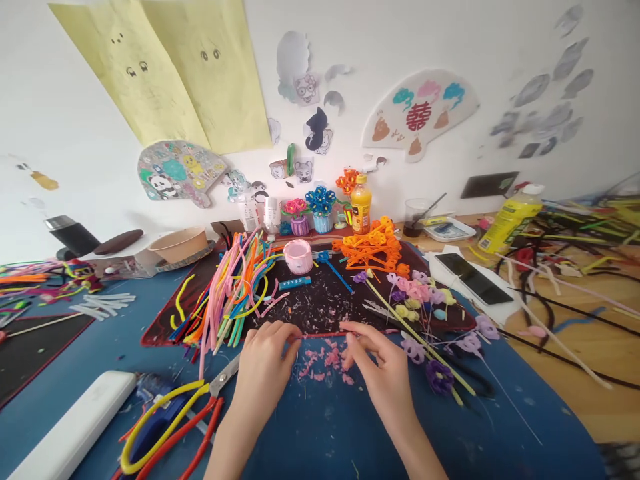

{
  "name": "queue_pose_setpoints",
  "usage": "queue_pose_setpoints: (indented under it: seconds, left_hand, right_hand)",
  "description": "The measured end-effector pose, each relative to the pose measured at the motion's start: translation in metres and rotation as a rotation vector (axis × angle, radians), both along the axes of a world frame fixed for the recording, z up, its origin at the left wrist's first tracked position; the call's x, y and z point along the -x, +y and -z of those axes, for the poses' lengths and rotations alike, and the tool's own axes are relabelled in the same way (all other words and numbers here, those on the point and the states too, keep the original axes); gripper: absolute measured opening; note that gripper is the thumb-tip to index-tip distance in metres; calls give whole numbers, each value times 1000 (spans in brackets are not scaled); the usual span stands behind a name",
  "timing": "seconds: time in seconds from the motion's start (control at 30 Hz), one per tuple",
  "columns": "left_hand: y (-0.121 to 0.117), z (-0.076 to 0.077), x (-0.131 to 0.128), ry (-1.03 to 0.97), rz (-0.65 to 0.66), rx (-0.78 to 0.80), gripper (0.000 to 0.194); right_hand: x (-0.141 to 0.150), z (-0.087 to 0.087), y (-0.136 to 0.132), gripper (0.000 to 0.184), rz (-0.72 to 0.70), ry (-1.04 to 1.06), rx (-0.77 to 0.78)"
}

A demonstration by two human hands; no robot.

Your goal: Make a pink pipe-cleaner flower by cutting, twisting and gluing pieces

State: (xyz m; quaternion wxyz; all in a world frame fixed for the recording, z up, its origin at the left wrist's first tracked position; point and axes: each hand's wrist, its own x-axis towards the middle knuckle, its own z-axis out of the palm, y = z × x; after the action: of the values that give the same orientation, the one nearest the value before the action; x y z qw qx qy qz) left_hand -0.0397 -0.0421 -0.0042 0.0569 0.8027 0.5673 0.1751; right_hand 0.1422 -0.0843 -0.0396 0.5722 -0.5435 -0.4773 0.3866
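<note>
My left hand (267, 360) is closed, with thumb and index finger pinched together at the front edge of a black mat (305, 303). What they pinch is too small or too hidden to name. Opposite it, my right hand (377, 360) has its thumb and index finger drawn close together over the same edge. A thin reddish line runs between the fingertips; I cannot tell whether it is the mat's border or something held. Pink fluff scraps (333, 357) lie on the blue tabletop between both hands. Large scissors (173, 427) with yellow and red handles rest left of my left wrist.
A bundle of coloured pipe cleaners (233, 287) lies left on the mat, near a pink pot (298, 257). Orange pipe-cleaner pieces (373, 243) and purple flowers (440, 377) are on the right. A phone (475, 279), juice bottle (361, 207) and white box (75, 427) surround them.
</note>
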Motion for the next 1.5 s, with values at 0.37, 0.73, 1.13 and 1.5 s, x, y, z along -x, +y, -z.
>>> queue_pose_setpoints:
  seconds: [0.37,0.73,1.13,1.5]
  left_hand:
    - [-9,2,-36,89,203,107,9]
    - [-14,-7,-19,-15,215,75,15]
    - [-18,2,-6,-168,177,96,16]
    - [-22,0,-20,-425,146,95,20]
  right_hand:
    - [-5,15,4,23,162,12,-67]
    - [2,2,7,16,-90,-330,-142]
    - [1,3,8,21,-69,-26,-42]
    - [0,2,9,29,-224,124,58]
